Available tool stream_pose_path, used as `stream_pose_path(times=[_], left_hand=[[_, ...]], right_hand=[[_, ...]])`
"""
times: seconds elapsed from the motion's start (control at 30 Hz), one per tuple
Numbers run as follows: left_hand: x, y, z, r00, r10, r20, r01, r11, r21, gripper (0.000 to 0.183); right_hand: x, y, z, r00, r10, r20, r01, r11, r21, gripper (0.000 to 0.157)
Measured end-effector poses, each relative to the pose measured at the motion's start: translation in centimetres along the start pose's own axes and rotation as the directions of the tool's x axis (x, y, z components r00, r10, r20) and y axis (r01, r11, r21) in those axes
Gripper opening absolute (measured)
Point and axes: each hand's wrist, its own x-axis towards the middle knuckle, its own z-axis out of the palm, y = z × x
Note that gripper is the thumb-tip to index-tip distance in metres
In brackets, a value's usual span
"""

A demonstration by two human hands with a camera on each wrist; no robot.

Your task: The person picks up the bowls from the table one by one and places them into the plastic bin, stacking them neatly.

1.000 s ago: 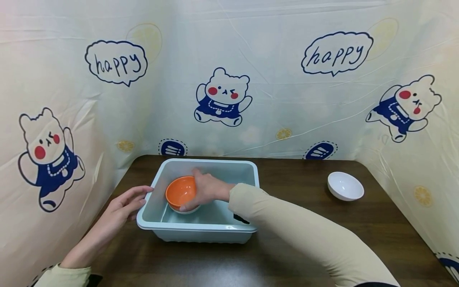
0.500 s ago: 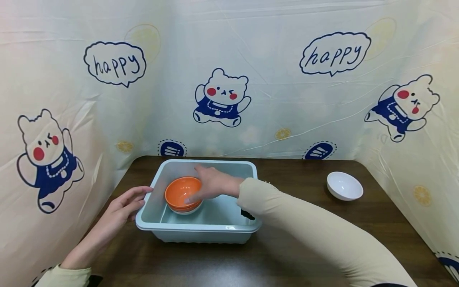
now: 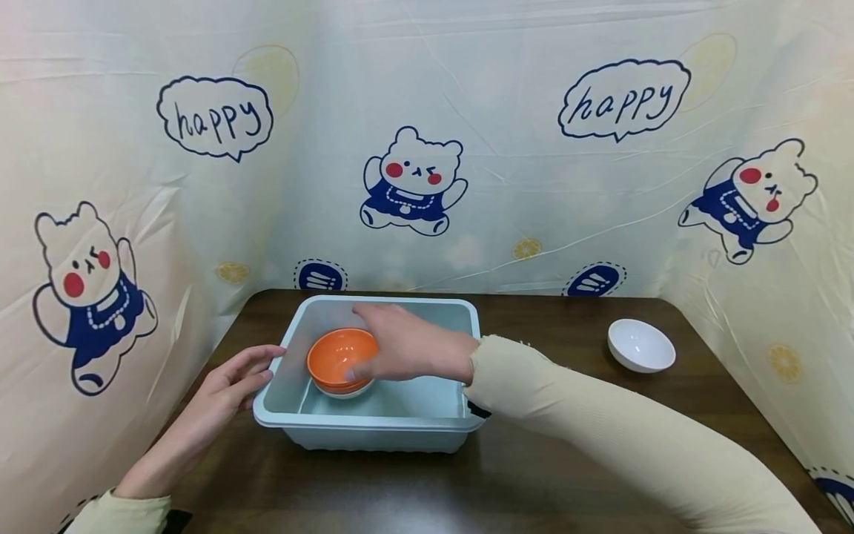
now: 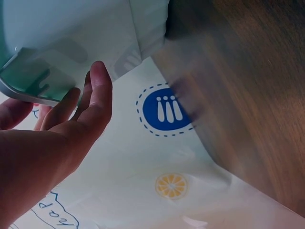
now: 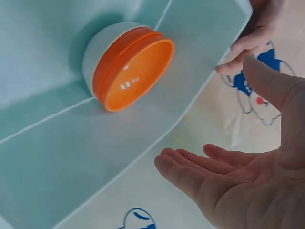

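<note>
An orange bowl (image 3: 339, 354) sits nested in another orange one, over a white bowl (image 5: 91, 62), near the left side of a pale blue-green basin (image 3: 360, 423). My right hand (image 3: 414, 345) hangs over the basin just right of this stack, thumb and fingers spread and holding nothing. In the right wrist view that palm (image 5: 233, 183) is apart from the bowls. At the basin's left rim, my left hand (image 3: 230, 382) rests its fingertips, with the fingers loosely bent along the outer wall. The left wrist view shows these fingers (image 4: 99, 90) against the wall.
A separate white bowl (image 3: 642, 345) stands at the right of the dark wooden table (image 3: 554, 460). A printed cloth (image 3: 520, 148) with bears and "happy" bubbles hangs behind and at both sides.
My right hand has let go of the orange bowl and moved right, away from the stack. The left hand and the basin have stayed in place.
</note>
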Motion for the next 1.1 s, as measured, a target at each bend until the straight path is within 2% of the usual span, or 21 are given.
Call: stream_pose_path(times=[0.17, 0.53, 0.93, 1.1], left_hand=[[-0.1, 0.0, 0.1, 1.0, -0.003, -0.004, 0.003, 1.0, 0.001, 0.047], [-0.2, -0.2, 0.2, 1.0, -0.004, -0.005, 0.004, 1.0, -0.016, 0.046], [-0.2, -0.2, 0.3, 1.0, 0.002, -0.004, -0.002, 1.0, -0.022, 0.046], [-0.2, -0.1, 0.3, 1.0, -0.003, -0.005, 0.003, 1.0, -0.021, 0.047]], right_hand=[[-2.0, -0.2, -0.3, 0.999, -0.042, -0.034, 0.042, 0.999, -0.016, 0.088], [-5.8, 0.7, -0.3, 0.983, -0.049, -0.175, 0.066, 0.993, 0.095, 0.069], [-8.6, 2.4, -0.2, 0.953, -0.036, -0.301, 0.077, 0.989, 0.127, 0.056], [-9.6, 3.4, 0.0, 0.95, -0.035, -0.311, 0.08, 0.988, 0.131, 0.053]])
